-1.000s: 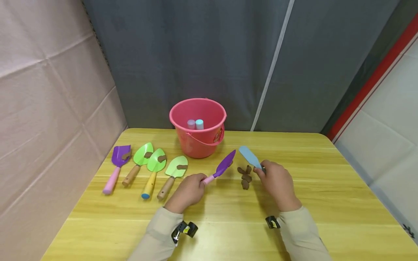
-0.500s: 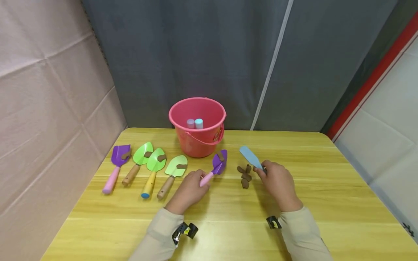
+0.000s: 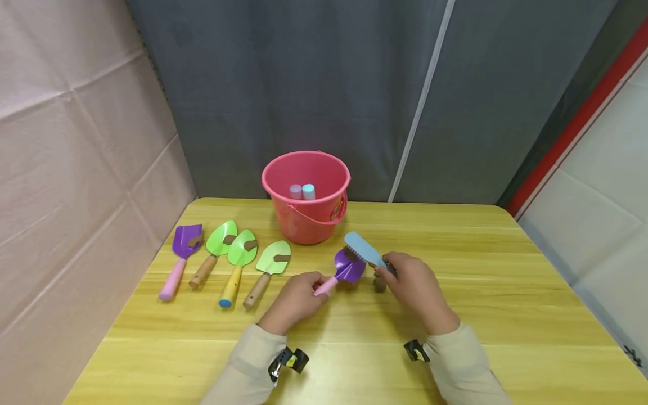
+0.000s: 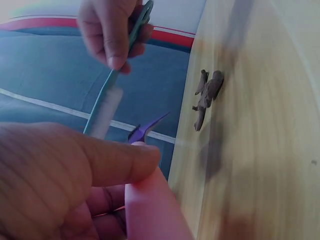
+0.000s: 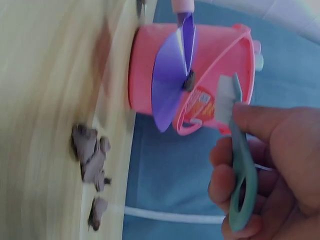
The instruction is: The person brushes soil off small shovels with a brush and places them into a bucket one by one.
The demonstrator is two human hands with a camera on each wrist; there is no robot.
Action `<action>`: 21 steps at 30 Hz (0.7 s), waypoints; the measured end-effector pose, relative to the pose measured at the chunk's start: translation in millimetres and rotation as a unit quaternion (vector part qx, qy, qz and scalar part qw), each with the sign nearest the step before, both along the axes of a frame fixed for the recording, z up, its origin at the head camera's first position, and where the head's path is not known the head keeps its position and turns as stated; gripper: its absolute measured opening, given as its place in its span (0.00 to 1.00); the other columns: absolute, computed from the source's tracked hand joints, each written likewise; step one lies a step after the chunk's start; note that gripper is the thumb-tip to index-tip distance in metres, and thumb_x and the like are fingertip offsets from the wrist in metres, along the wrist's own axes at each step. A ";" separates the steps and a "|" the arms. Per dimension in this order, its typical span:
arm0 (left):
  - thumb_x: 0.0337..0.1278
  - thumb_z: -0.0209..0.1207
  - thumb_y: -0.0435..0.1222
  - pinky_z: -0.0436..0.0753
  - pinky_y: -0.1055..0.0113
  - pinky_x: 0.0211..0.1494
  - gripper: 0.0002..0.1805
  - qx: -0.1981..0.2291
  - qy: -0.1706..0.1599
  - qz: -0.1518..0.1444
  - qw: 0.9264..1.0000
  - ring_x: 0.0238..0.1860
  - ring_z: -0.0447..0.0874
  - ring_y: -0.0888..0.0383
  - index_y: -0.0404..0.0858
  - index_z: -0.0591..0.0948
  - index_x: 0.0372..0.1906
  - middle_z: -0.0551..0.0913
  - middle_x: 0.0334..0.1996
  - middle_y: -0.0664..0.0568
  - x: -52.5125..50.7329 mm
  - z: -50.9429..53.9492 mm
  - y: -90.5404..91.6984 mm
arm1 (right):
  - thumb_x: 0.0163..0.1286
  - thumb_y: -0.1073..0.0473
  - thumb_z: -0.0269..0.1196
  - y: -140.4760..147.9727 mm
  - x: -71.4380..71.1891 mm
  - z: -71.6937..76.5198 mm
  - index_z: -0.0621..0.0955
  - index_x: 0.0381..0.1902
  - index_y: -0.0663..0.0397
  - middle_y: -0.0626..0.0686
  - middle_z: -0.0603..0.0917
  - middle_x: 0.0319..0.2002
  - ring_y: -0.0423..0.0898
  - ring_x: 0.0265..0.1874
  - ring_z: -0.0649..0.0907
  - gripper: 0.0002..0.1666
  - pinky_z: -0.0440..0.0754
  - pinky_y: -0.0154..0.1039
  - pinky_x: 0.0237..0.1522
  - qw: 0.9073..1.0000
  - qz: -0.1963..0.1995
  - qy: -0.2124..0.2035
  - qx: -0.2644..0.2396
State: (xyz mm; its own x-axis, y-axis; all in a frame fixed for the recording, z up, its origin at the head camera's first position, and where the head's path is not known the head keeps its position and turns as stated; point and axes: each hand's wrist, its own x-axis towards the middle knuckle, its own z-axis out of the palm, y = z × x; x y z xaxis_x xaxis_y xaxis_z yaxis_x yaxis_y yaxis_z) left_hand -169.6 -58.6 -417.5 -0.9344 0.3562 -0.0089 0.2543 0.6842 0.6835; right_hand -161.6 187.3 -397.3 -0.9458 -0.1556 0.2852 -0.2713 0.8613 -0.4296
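Note:
My left hand (image 3: pixel 298 298) grips the pink handle of a small purple trowel (image 3: pixel 351 271). A brown clay-like lump (image 5: pixel 189 80) sits on its blade. My right hand (image 3: pixel 419 288) holds a light-blue brush (image 3: pixel 361 247) with pale bristles (image 5: pixel 226 95). In the head view the brush head overlaps the far part of the purple blade. The right wrist view shows a small gap between bristles and lump. Several brown clay-like pieces (image 4: pixel 207 97) lie on the table below, partly hidden behind the brush and right hand in the head view.
On the left lie a purple shovel (image 3: pixel 187 242), two green trowels (image 3: pixel 221 239) and a pale-green trowel (image 3: pixel 270 261), each bearing a brown piece. A pink bucket (image 3: pixel 306 222) stands at the back with two capped ends (image 3: pixel 308 192) showing inside. A grey curtain (image 3: pixel 304 84) hangs behind.
The purple trowel first turned from edge-on to face up, showing the brown piece, then shifted slightly right. My right hand has brought the brush leftward over the trowel blade.

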 end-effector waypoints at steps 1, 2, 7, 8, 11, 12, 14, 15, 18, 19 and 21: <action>0.57 0.66 0.32 0.74 0.64 0.31 0.09 0.000 -0.002 -0.004 1.000 0.27 0.72 0.58 0.36 0.83 0.43 0.78 0.27 0.53 0.8 -0.1 1.0 | 0.68 0.57 0.67 -2.8 0.5 -0.3 0.83 0.35 0.54 0.45 0.78 0.24 0.42 0.20 0.72 0.06 0.71 0.39 0.24 1.000 0.013 0.002 0.003; 0.57 0.65 0.32 0.74 0.64 0.31 0.09 0.000 -0.005 -0.009 1.000 0.27 0.72 0.57 0.36 0.83 0.42 0.78 0.28 0.53 1.5 -0.4 2.0 | 0.68 0.56 0.68 -5.6 0.8 -0.7 0.83 0.35 0.52 0.44 0.78 0.24 0.42 0.21 0.71 0.06 0.71 0.39 0.25 1.000 0.027 0.005 0.009; 0.58 0.65 0.31 0.74 0.63 0.31 0.07 -0.005 -0.018 -0.029 0.999 0.28 0.72 0.56 0.36 0.79 0.39 0.77 0.28 0.51 3.4 -2.7 4.1 | 0.65 0.55 0.70 -15.8 1.8 -6.2 0.79 0.32 0.48 0.41 0.76 0.24 0.41 0.23 0.73 0.09 0.79 0.45 0.38 0.995 0.082 0.026 0.049; 0.59 0.64 0.31 0.74 0.62 0.31 0.07 -0.006 -0.022 -0.030 0.999 0.28 0.73 0.56 0.36 0.79 0.39 0.77 0.28 0.51 3.6 -3.0 4.1 | 0.65 0.55 0.70 -17.0 1.9 -7.0 0.77 0.30 0.47 0.41 0.75 0.23 0.41 0.23 0.73 0.11 0.80 0.48 0.42 0.995 0.087 0.027 0.052; 0.60 0.64 0.32 0.75 0.62 0.31 0.06 -0.007 -0.030 -0.035 0.999 0.29 0.73 0.55 0.37 0.78 0.40 0.76 0.28 0.51 4.0 -2.7 4.0 | 0.64 0.55 0.70 -17.6 1.5 -9.9 0.76 0.28 0.46 0.41 0.74 0.22 0.42 0.23 0.74 0.13 0.79 0.55 0.50 0.995 0.079 0.027 0.051; 0.60 0.63 0.32 0.74 0.62 0.31 0.06 -0.007 -0.031 -0.036 0.999 0.28 0.73 0.55 0.37 0.78 0.40 0.76 0.28 0.51 4.1 -2.1 3.8 | 0.65 0.55 0.70 -17.2 1.1 -10.8 0.75 0.28 0.46 0.41 0.73 0.22 0.42 0.23 0.74 0.13 0.80 0.54 0.48 0.996 0.072 0.027 0.052; 0.60 0.63 0.32 0.74 0.63 0.30 0.06 -0.004 -0.034 -0.039 0.999 0.28 0.72 0.55 0.36 0.78 0.40 0.75 0.28 0.51 4.4 -1.0 3.3 | 0.65 0.55 0.70 -15.8 0.5 -12.2 0.75 0.28 0.46 0.42 0.72 0.21 0.43 0.21 0.72 0.13 0.80 0.47 0.37 0.997 0.061 0.020 0.050; 0.61 0.63 0.31 0.74 0.63 0.30 0.06 -0.004 -0.033 -0.040 0.999 0.28 0.72 0.55 0.36 0.78 0.40 0.75 0.28 0.51 4.6 -0.2 3.0 | 0.66 0.55 0.70 -15.0 0.0 -12.8 0.76 0.28 0.47 0.43 0.72 0.21 0.43 0.21 0.72 0.13 0.78 0.44 0.32 0.997 0.055 0.016 0.049; 0.61 0.63 0.31 0.73 0.63 0.30 0.06 -0.003 -0.029 -0.044 0.999 0.28 0.72 0.56 0.35 0.78 0.39 0.75 0.28 0.51 5.2 1.4 2.0 | 0.66 0.55 0.69 -13.1 -0.7 -13.3 0.77 0.29 0.48 0.44 0.74 0.22 0.44 0.21 0.74 0.11 0.70 0.40 0.26 0.998 0.046 0.006 0.043; 0.61 0.63 0.31 0.73 0.63 0.30 0.06 -0.004 -0.028 -0.045 0.999 0.28 0.72 0.56 0.35 0.78 0.40 0.75 0.28 0.51 5.4 1.7 1.7 | 0.66 0.55 0.69 -12.6 -0.8 -13.2 0.78 0.30 0.49 0.45 0.75 0.22 0.45 0.22 0.74 0.10 0.71 0.40 0.26 0.998 0.045 0.002 0.039; 0.61 0.63 0.31 0.74 0.63 0.30 0.06 -0.003 -0.026 -0.045 0.999 0.28 0.72 0.55 0.35 0.78 0.40 0.75 0.28 0.50 5.5 1.8 1.3 | 0.66 0.55 0.69 -11.5 -1.1 -13.3 0.79 0.31 0.50 0.45 0.76 0.23 0.45 0.22 0.75 0.09 0.71 0.40 0.27 0.999 0.040 -0.007 0.034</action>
